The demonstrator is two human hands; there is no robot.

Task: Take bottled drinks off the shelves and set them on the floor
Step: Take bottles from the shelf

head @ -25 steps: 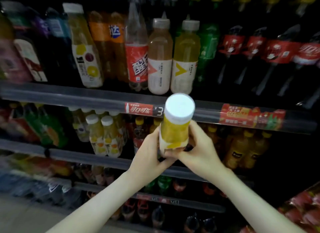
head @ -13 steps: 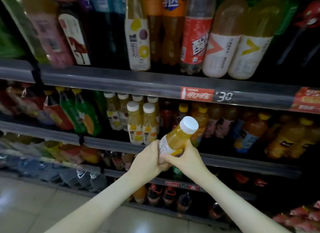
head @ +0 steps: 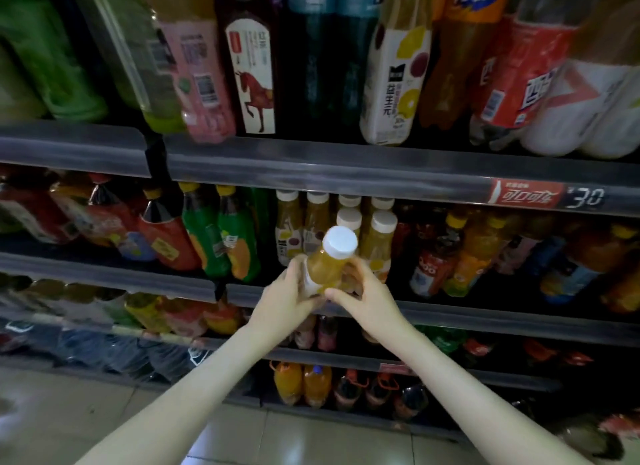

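A yellow juice bottle (head: 328, 265) with a white cap is held in front of the second shelf, tilted slightly right. My left hand (head: 285, 303) grips its lower body from the left. My right hand (head: 369, 296) grips it from the right, fingers curled round it. Behind it, several matching white-capped juice bottles (head: 381, 243) stand on the shelf. The pale tiled floor (head: 294, 437) lies below, between my forearms.
Grey shelf rails (head: 311, 173) run across, stacked with drinks: large bottles (head: 394, 83) on top, green bottles (head: 221, 236) and orange ones (head: 474, 253) on the middle shelf, small bottles (head: 301, 383) at the bottom. A red price tag (head: 526, 194) is at right.
Both hands have carried the juice bottle downward, from the top shelf's level to the second shelf's. My view has tipped down, bringing the floor into sight.
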